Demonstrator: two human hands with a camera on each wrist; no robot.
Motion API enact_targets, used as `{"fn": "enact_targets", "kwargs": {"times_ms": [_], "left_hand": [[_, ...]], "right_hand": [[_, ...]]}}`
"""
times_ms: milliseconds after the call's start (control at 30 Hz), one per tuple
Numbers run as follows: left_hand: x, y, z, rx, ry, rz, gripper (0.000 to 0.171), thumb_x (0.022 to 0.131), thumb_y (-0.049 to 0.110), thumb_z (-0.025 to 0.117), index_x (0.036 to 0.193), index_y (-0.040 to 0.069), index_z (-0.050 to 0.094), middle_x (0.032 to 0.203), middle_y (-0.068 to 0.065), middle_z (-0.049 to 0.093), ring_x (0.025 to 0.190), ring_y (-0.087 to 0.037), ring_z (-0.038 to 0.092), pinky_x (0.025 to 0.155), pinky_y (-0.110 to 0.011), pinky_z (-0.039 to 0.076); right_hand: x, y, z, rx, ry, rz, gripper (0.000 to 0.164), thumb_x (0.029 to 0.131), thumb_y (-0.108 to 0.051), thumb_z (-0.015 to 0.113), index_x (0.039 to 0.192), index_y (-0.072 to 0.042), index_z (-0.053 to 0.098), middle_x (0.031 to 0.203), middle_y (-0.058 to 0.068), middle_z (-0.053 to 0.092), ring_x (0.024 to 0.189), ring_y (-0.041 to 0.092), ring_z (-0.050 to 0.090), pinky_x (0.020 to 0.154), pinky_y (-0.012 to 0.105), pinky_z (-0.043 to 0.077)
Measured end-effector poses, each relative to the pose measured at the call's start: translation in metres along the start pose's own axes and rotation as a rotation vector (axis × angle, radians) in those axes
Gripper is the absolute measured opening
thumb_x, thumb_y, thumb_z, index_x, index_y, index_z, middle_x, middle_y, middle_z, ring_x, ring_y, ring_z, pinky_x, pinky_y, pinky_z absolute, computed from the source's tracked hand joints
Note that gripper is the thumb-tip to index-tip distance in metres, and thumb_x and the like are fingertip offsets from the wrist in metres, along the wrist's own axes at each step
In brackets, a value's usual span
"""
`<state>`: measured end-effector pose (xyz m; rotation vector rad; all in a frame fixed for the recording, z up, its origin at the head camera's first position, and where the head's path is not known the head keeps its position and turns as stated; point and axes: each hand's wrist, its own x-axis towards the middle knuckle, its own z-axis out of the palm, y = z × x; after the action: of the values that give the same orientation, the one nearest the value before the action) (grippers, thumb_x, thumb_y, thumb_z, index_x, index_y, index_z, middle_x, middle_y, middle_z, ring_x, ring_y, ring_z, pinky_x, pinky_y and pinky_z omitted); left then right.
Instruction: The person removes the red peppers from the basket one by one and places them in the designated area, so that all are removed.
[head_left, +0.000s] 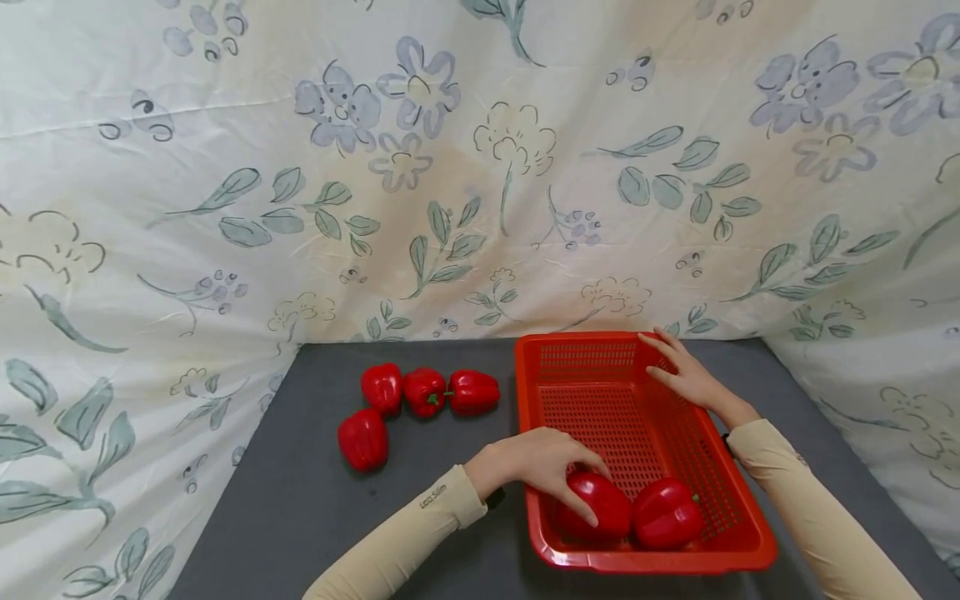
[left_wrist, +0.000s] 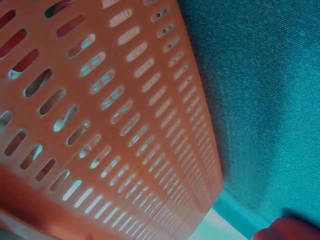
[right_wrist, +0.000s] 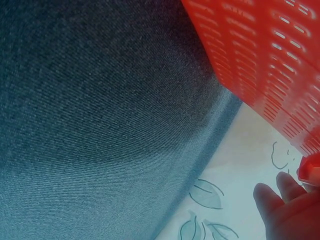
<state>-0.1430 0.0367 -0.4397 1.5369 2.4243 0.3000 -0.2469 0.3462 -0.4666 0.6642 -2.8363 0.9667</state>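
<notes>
Grasping, left hand [head_left: 551,458]: one red pepper [head_left: 611,502], inside basket [head_left: 592,408], near-left corner, beside second pepper [head_left: 667,515]. Right hand [head_left: 692,382]: fingers extended, far-right rim. Four loose peppers [head_left: 425,393]: dark table [head_left: 285,517], left of basket. Advisable: seat pepper on basket floor before loosening fingers.

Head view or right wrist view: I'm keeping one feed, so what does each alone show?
Head only: the left hand gripping a red pepper in the basket, a second pepper beside it, and four more peppers on the tabletop.
Right wrist only: a close look at the basket's slotted outer wall.
Both: the right hand, basket, tabletop and floral cloth.
</notes>
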Motion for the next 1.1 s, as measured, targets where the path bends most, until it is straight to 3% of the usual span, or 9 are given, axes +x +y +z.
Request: {"fn": "enact_targets", "kwargs": {"times_ms": [300, 733, 1100], "left_hand": [[-0.006, -0.003, -0.008, -0.002, 0.033, 0.002, 0.056, 0.072, 0.064, 0.064, 0.121, 0.038, 0.056, 0.114, 0.023, 0.058, 0.087, 0.010, 0.051, 0.073, -0.006, 0.041], [-0.020, -0.005, -0.020, -0.015, 0.144, -0.048, 0.060, 0.072, 0.067, 0.061, 0.124, 0.040, 0.053, 0.118, 0.022, 0.057, 0.091, 0.009, 0.049, 0.076, -0.007, 0.043], [-0.032, -0.008, -0.034, -0.051, 0.261, -0.013, 0.062, 0.072, 0.065, 0.063, 0.126, 0.034, 0.054, 0.118, 0.018, 0.058, 0.094, 0.007, 0.051, 0.080, -0.010, 0.045]], "right_hand": [[0.002, 0.000, -0.001, -0.010, -0.004, 0.002, 0.061, 0.093, -0.018, 0.054, 0.146, -0.008, 0.026, 0.153, 0.021, 0.003, 0.134, 0.052, 0.011, 0.095, 0.073, 0.018], [-0.001, 0.000, 0.000, -0.009, -0.001, 0.002, 0.061, 0.093, -0.018, 0.054, 0.146, -0.007, 0.026, 0.152, 0.023, 0.003, 0.133, 0.052, 0.011, 0.094, 0.073, 0.018], [-0.001, 0.001, 0.000, -0.007, -0.003, 0.000, 0.060, 0.093, -0.019, 0.054, 0.146, -0.008, 0.026, 0.153, 0.022, 0.003, 0.133, 0.052, 0.011, 0.094, 0.072, 0.018]]}}
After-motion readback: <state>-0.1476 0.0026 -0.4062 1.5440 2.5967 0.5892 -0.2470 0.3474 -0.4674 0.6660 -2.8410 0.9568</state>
